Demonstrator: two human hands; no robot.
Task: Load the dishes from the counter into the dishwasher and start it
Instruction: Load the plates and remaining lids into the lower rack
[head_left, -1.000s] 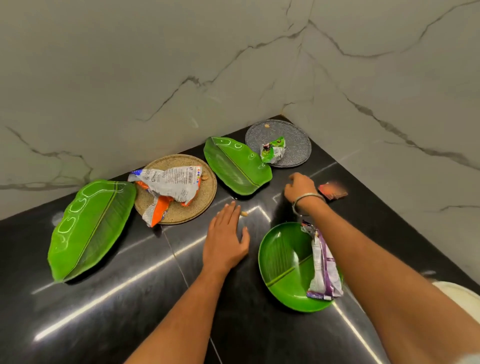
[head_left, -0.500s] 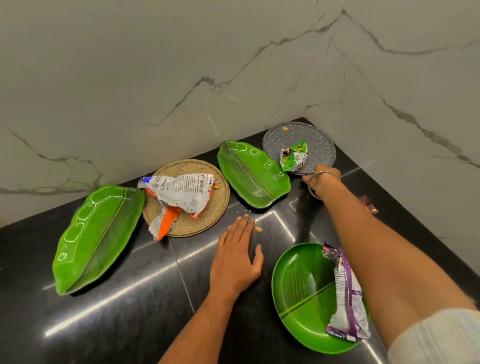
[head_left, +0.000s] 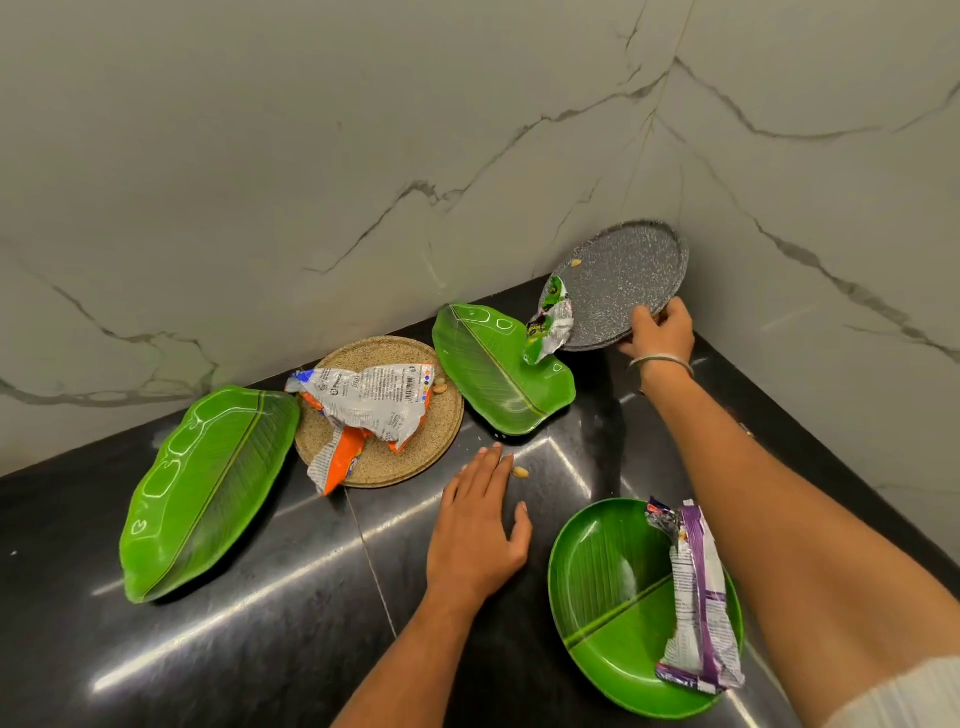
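Right hand (head_left: 658, 332), grip closed on near rim of grey speckled plate (head_left: 621, 283); plate tilted up in the wall corner. Green wrapper (head_left: 548, 325) sliding off its low edge onto leaf plate (head_left: 498, 369) beside it. Left hand (head_left: 475, 530) flat, fingers straight, on black counter (head_left: 249, 623) nearer than the grey plate.

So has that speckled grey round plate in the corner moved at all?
Yes. The speckled grey round plate lay flat on the black counter before; now the right hand grips its edge and tilts it up against the marble wall corner.
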